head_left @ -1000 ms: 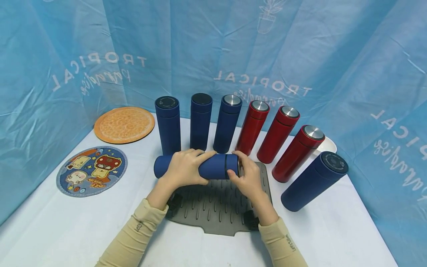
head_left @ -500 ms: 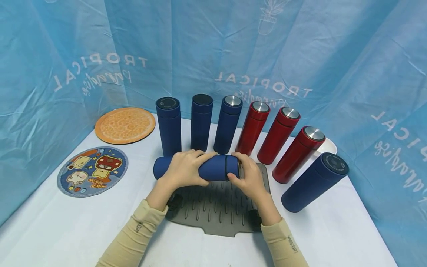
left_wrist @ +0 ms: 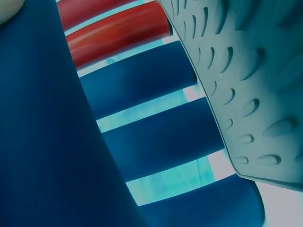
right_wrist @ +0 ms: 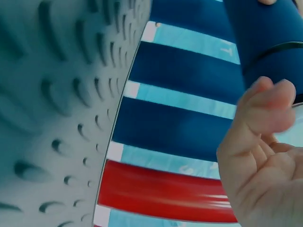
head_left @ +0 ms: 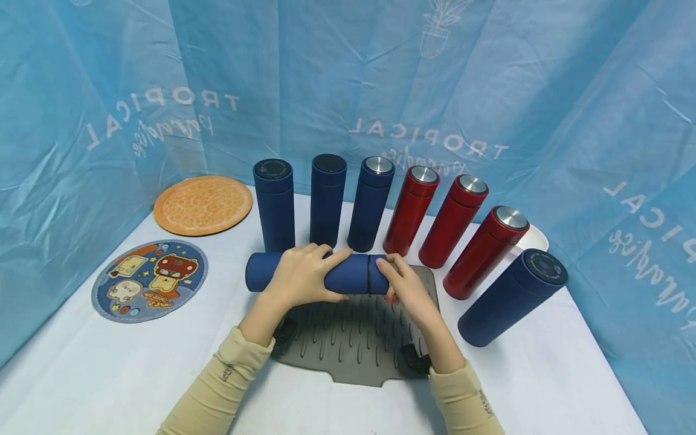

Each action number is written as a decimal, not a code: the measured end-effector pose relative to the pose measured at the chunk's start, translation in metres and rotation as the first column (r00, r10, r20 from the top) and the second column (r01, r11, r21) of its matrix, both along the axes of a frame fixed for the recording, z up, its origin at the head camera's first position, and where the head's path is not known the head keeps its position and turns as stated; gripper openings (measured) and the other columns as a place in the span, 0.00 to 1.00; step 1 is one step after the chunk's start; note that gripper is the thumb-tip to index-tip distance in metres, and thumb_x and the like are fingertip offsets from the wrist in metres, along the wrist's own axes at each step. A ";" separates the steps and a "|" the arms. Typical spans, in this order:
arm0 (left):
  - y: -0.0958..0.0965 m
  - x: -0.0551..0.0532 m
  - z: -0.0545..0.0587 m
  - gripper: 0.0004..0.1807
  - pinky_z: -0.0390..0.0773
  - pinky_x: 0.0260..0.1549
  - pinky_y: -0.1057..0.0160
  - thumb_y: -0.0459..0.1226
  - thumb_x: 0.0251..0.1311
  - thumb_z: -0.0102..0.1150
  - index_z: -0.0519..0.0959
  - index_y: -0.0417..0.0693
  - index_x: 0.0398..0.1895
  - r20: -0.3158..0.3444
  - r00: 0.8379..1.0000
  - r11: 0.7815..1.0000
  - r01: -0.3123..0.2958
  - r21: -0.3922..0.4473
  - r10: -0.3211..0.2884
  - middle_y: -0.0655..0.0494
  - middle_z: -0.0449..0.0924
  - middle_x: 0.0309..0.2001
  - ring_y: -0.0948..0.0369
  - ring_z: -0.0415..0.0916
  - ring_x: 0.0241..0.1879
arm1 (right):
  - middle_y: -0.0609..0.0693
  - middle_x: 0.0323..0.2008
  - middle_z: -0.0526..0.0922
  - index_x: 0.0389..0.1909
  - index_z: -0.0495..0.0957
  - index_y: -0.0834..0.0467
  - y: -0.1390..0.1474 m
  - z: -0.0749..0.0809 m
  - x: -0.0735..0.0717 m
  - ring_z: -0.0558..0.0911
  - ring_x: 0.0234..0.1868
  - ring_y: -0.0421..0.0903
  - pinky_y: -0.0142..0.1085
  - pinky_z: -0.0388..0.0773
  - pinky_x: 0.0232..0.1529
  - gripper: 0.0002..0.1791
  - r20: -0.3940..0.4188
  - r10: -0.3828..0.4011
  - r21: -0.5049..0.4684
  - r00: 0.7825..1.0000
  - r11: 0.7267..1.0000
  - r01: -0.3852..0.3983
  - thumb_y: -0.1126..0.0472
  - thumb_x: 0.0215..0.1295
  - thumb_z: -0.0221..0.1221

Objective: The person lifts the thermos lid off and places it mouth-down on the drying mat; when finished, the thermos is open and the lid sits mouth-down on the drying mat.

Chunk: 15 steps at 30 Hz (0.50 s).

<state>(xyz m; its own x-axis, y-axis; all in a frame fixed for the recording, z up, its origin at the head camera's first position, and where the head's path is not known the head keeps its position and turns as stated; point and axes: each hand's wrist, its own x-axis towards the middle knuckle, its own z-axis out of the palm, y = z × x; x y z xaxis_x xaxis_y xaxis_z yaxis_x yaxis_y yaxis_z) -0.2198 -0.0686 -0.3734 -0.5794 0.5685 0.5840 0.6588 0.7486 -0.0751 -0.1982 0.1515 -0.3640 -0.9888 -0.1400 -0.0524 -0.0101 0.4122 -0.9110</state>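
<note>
A blue thermos (head_left: 348, 275) lies sideways over a grey mat (head_left: 348, 344), its lid end to the right. My left hand (head_left: 301, 275) grips it around the middle of the body. At the lid (head_left: 376, 284), just past the dark seam, my right hand (head_left: 405, 287) pinches with the thumb on the near top side; the other fingers curl by the end. In the right wrist view the curled fingertips (right_wrist: 279, 94) are at the lid's edge. The thermos body (left_wrist: 42, 123) fills the left side of the left wrist view, with one left fingertip at the corner.
Behind the mat, several upright blue thermoses (head_left: 326, 205) and red thermoses (head_left: 454, 220) form an arc. Another blue thermos (head_left: 511, 296) stands at the right, with a white dish (head_left: 535, 237) behind. Two round mats, orange (head_left: 202, 205) and cartoon-printed (head_left: 150, 280), lie left.
My right hand has turned on the lid: the thumb rose toward its top and the other fingers dropped lower. The thermos has shifted slightly left. My left hand keeps its grip.
</note>
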 end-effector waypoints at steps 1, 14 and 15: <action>0.000 0.000 0.000 0.43 0.78 0.25 0.59 0.64 0.28 0.69 0.76 0.61 0.54 -0.006 1.000 1.000 0.001 0.000 -0.001 0.54 0.80 0.35 0.57 0.77 0.31 | 0.52 0.16 0.69 0.54 0.66 0.59 0.001 0.000 -0.001 0.69 0.15 0.42 0.32 0.69 0.22 0.22 0.028 0.016 -0.047 0.999 0.999 -0.014 0.46 0.69 0.46; -0.004 0.001 0.004 0.43 0.78 0.25 0.58 0.64 0.28 0.69 0.76 0.61 0.55 0.003 1.000 1.000 -0.015 -0.008 0.015 0.53 0.82 0.36 0.56 0.78 0.30 | 0.63 0.52 0.72 0.62 0.61 0.52 0.013 -0.012 -0.008 0.74 0.46 0.56 0.45 0.72 0.47 0.26 -0.050 0.169 -0.127 0.984 0.977 -0.174 0.50 0.64 0.52; -0.004 0.001 0.004 0.43 0.78 0.25 0.58 0.65 0.28 0.69 0.76 0.61 0.55 0.003 1.000 1.000 -0.016 -0.011 0.016 0.53 0.82 0.36 0.56 0.78 0.31 | 0.63 0.52 0.72 0.62 0.61 0.52 0.014 -0.013 -0.008 0.74 0.47 0.56 0.46 0.72 0.47 0.27 -0.062 0.185 -0.129 0.981 0.973 -0.192 0.50 0.63 0.52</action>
